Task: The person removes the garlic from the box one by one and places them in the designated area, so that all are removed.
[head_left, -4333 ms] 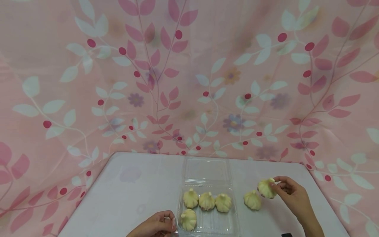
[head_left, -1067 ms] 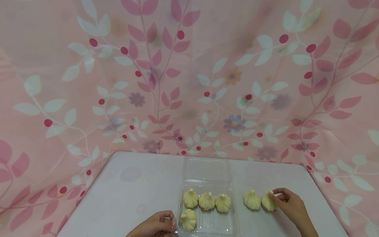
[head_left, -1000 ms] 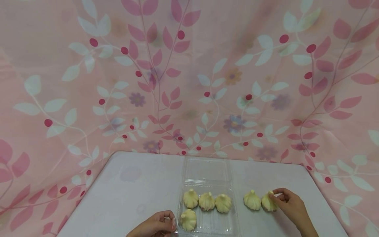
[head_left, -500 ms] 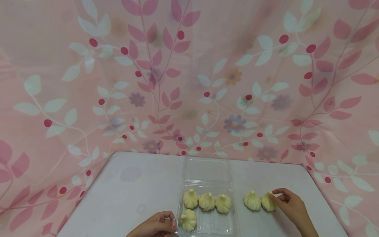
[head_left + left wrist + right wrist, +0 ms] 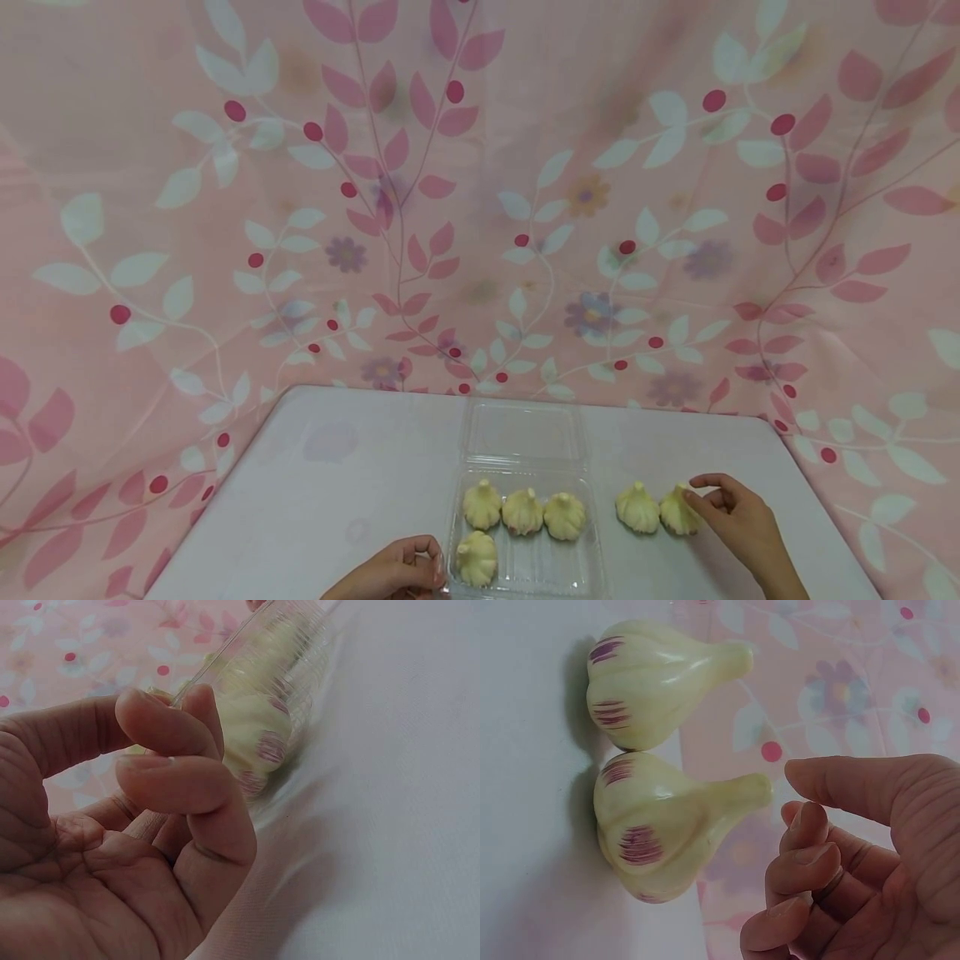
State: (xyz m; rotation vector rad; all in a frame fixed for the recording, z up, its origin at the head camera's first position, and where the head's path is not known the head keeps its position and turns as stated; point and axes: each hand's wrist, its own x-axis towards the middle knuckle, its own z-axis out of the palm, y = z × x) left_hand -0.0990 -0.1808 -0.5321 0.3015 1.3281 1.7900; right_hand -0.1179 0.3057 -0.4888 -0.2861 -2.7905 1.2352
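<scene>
Backdrop: pink leaf-print cloth [image 5: 480, 208] hangs behind and around the bench [image 5: 337, 492], which is covered in pale cloth.

Landmark: clear clamshell tray [image 5: 525, 562], lid open and lying flat behind it. Inside the tray: four garlic bulbs, three in the back row [image 5: 522, 512], one at front left [image 5: 477, 558].

Right of the tray, on bare bench: two more garlic bulbs, upright and close together, nearer one [image 5: 637, 508], farther one [image 5: 678, 512].

Left hand [image 5: 390, 573]: at the tray's front-left corner, fingers [image 5: 176, 761] curled against the plastic rim; the wrist view suggests a light pinch on the edge.

Right hand [image 5: 738, 521]: just right of the farther bulb, fingers [image 5: 810, 855] loosely curled, grasping nothing; the wrist view shows a gap to the stem tip.

Risks (judgement): bulbs are round-bottomed, so a nudge from the withdrawing fingers could tip the farther one into its neighbour. The tray is light, so too hard a pull on its rim could slide it or jostle the bulbs inside.
</scene>
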